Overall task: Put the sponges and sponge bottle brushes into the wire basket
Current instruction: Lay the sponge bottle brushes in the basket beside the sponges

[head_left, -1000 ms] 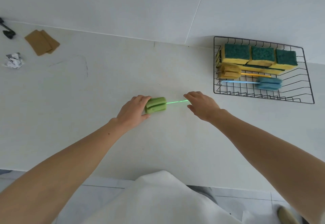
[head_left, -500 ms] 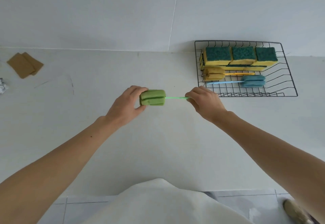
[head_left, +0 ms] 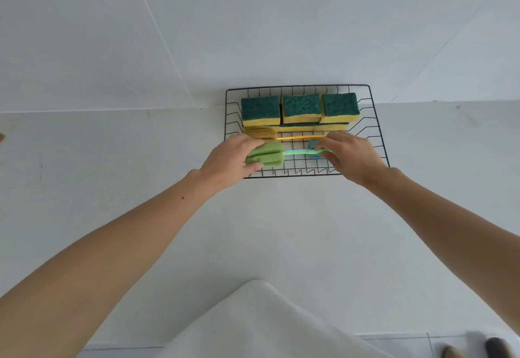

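Both my hands hold the green sponge bottle brush [head_left: 266, 154] level over the front part of the black wire basket [head_left: 377, 121]. My left hand [head_left: 228, 158] grips its sponge head; my right hand [head_left: 350, 152] pinches the end of its thin handle. In the basket, several yellow sponges with green scouring tops [head_left: 301, 108] line the back. In front of them lies a yellow brush [head_left: 298, 137]. A blue brush [head_left: 313, 149] lies under the green handle, mostly hidden by my right hand.
The basket stands on a white counter [head_left: 140, 174] against a white tiled wall [head_left: 253, 34]. A white garment [head_left: 261, 326] fills the bottom of the view, with floor tiles and shoes [head_left: 478, 350] at the lower right.
Both hands lifted the green brush off the counter and carried it right and back, from the open counter to above the basket's front. The view has swung right to follow.
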